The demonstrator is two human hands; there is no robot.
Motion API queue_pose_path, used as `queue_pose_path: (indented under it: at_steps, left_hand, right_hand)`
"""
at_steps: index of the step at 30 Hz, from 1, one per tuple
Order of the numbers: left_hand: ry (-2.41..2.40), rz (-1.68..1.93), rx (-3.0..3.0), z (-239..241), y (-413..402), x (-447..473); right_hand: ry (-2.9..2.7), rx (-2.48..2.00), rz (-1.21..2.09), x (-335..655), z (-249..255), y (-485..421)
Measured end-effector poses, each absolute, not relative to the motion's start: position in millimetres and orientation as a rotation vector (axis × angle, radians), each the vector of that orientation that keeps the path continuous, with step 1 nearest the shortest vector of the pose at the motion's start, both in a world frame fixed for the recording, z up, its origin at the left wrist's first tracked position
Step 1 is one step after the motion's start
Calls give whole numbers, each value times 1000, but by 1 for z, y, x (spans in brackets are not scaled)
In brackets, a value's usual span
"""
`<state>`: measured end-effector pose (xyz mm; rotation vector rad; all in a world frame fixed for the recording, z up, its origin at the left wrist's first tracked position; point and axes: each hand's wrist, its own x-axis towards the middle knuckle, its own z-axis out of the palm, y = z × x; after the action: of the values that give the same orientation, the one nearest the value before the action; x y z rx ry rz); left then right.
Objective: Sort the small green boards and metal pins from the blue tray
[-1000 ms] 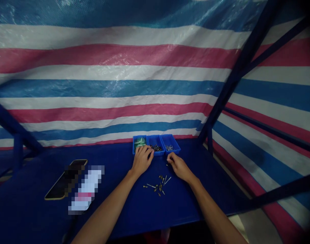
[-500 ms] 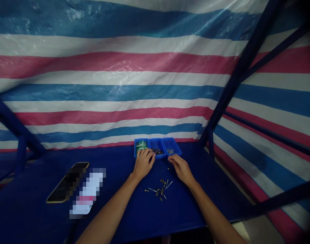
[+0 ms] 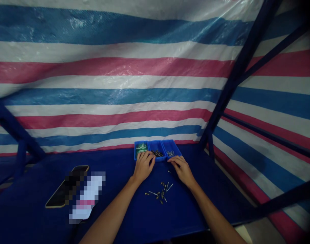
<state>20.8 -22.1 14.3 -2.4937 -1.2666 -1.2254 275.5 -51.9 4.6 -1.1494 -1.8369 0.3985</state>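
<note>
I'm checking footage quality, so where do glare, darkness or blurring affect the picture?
Head view: glare streaks the blue, white and red striped plastic sheet; the dark blue tabletop looks dim; pixel blocks largely mask a pale oblong object; small brass-coloured and silver metal pieces show little detail; the upper right corner is black.

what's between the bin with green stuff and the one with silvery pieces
The middle blue bin, with small dark pieces in it, lies between them in the head view.
</note>
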Motion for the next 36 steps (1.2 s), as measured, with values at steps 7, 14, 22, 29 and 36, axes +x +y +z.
queue_pose_path:
  at_steps: [7, 14, 22, 29, 36]
  left_hand:
    - [-1267, -1249, -2467, 13, -22, 21]
    - [-1251, -1260, -2476, 13, -21, 21]
    - [-1270, -1262, -2486, 13, -22, 21]
    - [-1261, -1254, -2481, 13, -22, 21]
    - [-1262, -1252, -2483, 12, -21, 21]
  right_hand:
    - [-1807, -1105, 549, 275, 3, -52]
    - [-1767, -1105, 529, 276, 3, -51]
    - [-1745, -1095, 522, 277, -1, -47]
    - [-1729, -1115, 464, 279, 1, -48]
    - [-1669, -1135, 382, 282, 2, -48]
